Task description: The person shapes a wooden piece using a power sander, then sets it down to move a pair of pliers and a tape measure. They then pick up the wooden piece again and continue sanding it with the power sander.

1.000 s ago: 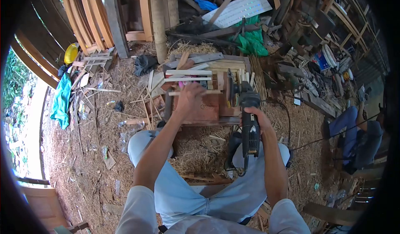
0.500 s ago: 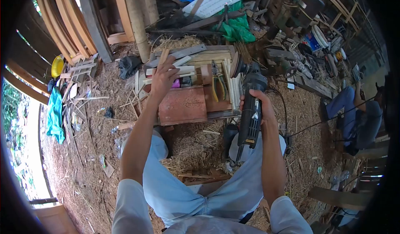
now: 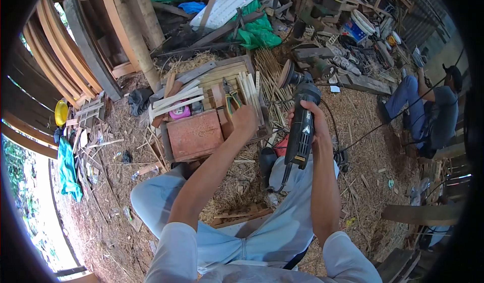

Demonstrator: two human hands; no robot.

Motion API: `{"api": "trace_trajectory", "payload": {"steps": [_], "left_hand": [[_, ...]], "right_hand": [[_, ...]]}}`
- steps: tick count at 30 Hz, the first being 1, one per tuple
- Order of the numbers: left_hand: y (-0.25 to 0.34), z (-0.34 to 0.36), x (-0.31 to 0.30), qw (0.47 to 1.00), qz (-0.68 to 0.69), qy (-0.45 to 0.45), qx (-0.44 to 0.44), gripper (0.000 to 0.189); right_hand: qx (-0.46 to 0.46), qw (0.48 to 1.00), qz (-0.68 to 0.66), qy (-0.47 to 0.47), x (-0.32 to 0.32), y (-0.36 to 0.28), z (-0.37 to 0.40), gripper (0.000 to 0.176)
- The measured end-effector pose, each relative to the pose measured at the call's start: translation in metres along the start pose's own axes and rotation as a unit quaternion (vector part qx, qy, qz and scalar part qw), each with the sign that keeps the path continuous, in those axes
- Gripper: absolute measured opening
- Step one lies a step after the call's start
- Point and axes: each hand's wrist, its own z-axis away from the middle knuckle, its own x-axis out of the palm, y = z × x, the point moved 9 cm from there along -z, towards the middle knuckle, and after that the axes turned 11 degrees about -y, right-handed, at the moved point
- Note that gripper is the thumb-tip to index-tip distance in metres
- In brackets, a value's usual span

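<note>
My right hand point(image 3: 316, 124) is wrapped round the dark body of an angle grinder point(image 3: 301, 127). Its round disc point(image 3: 286, 74) points up and to the left, and the cord leaves the lower end. My left hand point(image 3: 244, 122) is closed over the right part of a wooden box point(image 3: 174, 152), just below the yellow-handled pliers point(image 3: 232, 101). The fingertips are hidden, so what they grip cannot be made out. A reddish lid or panel point(image 3: 195, 136) covers the box's near left part. Pale wood strips point(image 3: 176, 97) and a pink tape measure point(image 3: 180, 110) lie behind it.
Wood shavings and scraps cover the ground point(image 3: 101, 222). Curved timber pieces point(image 3: 65, 46) lean at the upper left. A green sheet point(image 3: 257, 33) and a bucket point(image 3: 359, 27) lie among clutter at the back. A seated person point(image 3: 433, 106) is at the right, with a black cable between us.
My left hand has moved from the wood strips on the box's left to the pliers side, and its fingers have closed. The view has shifted; the grinder stays in my right hand.
</note>
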Motion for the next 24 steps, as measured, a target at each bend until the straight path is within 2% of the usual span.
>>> {"api": "trace_trajectory", "payload": {"steps": [2,4,9,12,14,16,17,18,22,24], "left_hand": [[-0.004,-0.004,0.014,0.999,0.001,-0.017,-0.027,0.03],[-0.016,-0.007,0.014,0.994,0.068,-0.019,-0.086,0.023],[-0.03,0.015,-0.013,0.99,0.106,0.026,-0.088,0.023],[-0.054,0.063,-0.055,0.994,0.068,0.053,-0.068,0.021],[-0.104,0.089,-0.07,0.979,0.183,0.065,-0.068,0.021],[-0.171,0.102,-0.074,0.988,0.106,0.09,-0.072,0.02],[-0.2,0.105,-0.071,0.988,0.124,0.08,-0.037,0.019],[-0.218,0.109,-0.07,0.987,0.142,0.072,0.0,0.018],[-0.248,0.122,-0.076,0.988,0.138,0.053,-0.039,0.02],[-0.242,0.126,-0.09,0.984,0.048,0.173,-0.016,0.028]], "right_hand": [[-0.008,1.0,0.005,0.0,-0.003,-0.001,0.005,0.041],[-0.005,1.0,0.002,-0.008,0.0,-0.004,0.008,0.04],[0.004,0.999,0.03,-0.025,0.003,-0.004,0.008,0.038],[0.007,0.999,0.029,-0.015,0.011,0.003,0.01,0.038],[0.007,1.0,0.028,-0.011,0.014,0.009,0.009,0.038],[0.055,0.996,0.048,-0.06,0.023,0.024,0.004,0.035],[0.06,0.995,0.05,-0.063,0.026,0.03,0.002,0.035],[0.088,0.992,0.057,-0.065,0.028,0.041,0.0,0.035],[0.151,0.98,0.097,-0.089,0.046,0.071,-0.007,0.035],[0.156,0.975,0.128,-0.091,0.047,0.081,-0.014,0.034]]}}
